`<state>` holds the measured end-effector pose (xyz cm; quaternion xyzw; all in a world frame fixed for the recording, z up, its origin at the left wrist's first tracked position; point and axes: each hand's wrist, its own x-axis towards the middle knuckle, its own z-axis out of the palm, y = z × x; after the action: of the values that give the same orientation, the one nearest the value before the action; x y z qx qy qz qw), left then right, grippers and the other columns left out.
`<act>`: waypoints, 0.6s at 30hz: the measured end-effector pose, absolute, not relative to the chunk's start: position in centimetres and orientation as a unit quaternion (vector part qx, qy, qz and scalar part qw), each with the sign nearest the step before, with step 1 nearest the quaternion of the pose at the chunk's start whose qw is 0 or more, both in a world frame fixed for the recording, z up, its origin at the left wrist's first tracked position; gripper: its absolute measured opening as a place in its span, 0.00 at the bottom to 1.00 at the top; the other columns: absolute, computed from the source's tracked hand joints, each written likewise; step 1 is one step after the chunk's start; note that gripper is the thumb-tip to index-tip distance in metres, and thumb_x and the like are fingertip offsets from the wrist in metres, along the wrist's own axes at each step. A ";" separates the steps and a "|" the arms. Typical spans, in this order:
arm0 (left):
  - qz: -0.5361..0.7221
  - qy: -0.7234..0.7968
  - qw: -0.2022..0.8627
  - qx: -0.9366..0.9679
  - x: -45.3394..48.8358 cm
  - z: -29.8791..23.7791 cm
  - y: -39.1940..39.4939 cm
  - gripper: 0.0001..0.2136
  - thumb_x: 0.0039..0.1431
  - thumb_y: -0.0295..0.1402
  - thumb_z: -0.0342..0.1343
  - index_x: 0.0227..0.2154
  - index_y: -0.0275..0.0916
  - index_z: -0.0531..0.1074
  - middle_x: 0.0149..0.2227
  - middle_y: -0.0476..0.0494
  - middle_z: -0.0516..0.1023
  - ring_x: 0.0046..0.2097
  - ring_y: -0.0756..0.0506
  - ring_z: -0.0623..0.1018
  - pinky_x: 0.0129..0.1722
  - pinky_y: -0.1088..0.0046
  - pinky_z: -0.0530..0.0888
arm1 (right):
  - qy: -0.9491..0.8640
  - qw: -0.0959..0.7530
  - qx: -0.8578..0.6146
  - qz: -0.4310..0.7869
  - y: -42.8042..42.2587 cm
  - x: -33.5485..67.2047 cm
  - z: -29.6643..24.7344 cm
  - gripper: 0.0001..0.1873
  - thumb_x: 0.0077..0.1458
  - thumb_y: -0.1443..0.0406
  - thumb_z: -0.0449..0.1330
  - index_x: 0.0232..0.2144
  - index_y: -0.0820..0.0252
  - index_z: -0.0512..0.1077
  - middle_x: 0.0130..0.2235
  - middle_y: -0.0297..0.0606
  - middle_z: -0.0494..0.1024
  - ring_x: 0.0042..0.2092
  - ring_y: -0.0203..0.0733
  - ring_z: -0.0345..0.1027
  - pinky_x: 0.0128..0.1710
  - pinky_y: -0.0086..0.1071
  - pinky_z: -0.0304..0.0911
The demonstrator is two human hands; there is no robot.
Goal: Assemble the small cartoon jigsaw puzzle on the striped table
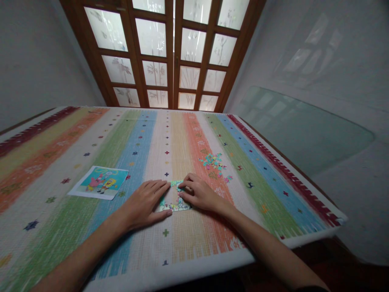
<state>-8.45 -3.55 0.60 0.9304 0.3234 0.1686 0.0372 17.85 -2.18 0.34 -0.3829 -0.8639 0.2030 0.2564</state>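
Observation:
A small partly joined jigsaw puzzle [175, 202] lies on the striped tablecloth [146, 142] near the front edge. My left hand [146, 202] lies flat beside it, fingers stretched out and touching the puzzle's left edge. My right hand [199, 194] rests on the puzzle's right side with its fingers curled and pressed down at the top edge. I cannot make out whether a piece is under those fingertips. A heap of loose puzzle pieces [215, 163] lies just beyond my right hand.
A cartoon reference picture [100, 182] lies flat to the left of my left hand. A wooden door with frosted glass panes [170, 52] stands behind the table. A glass pane [300, 129] leans against the right wall. The table's front edge [188, 275] is near.

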 end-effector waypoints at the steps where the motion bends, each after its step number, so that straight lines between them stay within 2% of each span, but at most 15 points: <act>1: 0.169 0.324 0.034 0.930 -8.4 0.6 -3.6 0.31 0.66 0.51 0.56 0.63 0.34 0.62 0.59 0.29 0.73 0.59 0.31 0.73 0.58 0.49 0.72 | -0.861 0.261 -0.383 0.210 -2.2 17.8 0.4 0.08 0.61 0.67 0.64 0.43 0.62 0.78 0.41 0.42 0.74 0.43 0.43 0.68 0.44 0.37 0.65; 7: 0.166 0.320 0.018 0.933 -8.4 0.5 -3.6 0.30 0.67 0.50 0.55 0.63 0.34 0.63 0.59 0.29 0.73 0.58 0.32 0.73 0.57 0.50 0.72 | -0.805 0.294 -0.419 0.298 -2.3 17.5 1.3 0.01 0.57 0.70 0.65 0.33 0.61 0.77 0.31 0.35 0.76 0.33 0.37 0.66 0.35 0.31 0.61; 13: 0.162 0.314 0.005 0.935 -8.5 0.3 -3.6 0.30 0.68 0.50 0.53 0.64 0.35 0.61 0.59 0.29 0.72 0.59 0.32 0.73 0.58 0.50 0.71 | -0.751 0.313 -0.443 0.376 -2.2 17.6 1.9 0.03 0.58 0.68 0.65 0.33 0.62 0.80 0.31 0.36 0.80 0.30 0.35 0.66 0.31 0.30 0.59; 18: 0.159 0.312 0.001 0.937 -8.4 0.4 -3.6 0.29 0.69 0.50 0.52 0.64 0.34 0.61 0.60 0.29 0.72 0.59 0.32 0.73 0.58 0.50 0.71 | -0.775 0.301 -0.419 0.364 -2.1 17.7 1.3 0.04 0.57 0.69 0.65 0.34 0.61 0.82 0.30 0.36 0.80 0.31 0.36 0.68 0.33 0.31 0.61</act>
<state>-8.41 -3.63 0.40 0.9366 0.3123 0.1588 0.0014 17.66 -2.07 1.27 -0.4188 -0.7755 0.3645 0.3007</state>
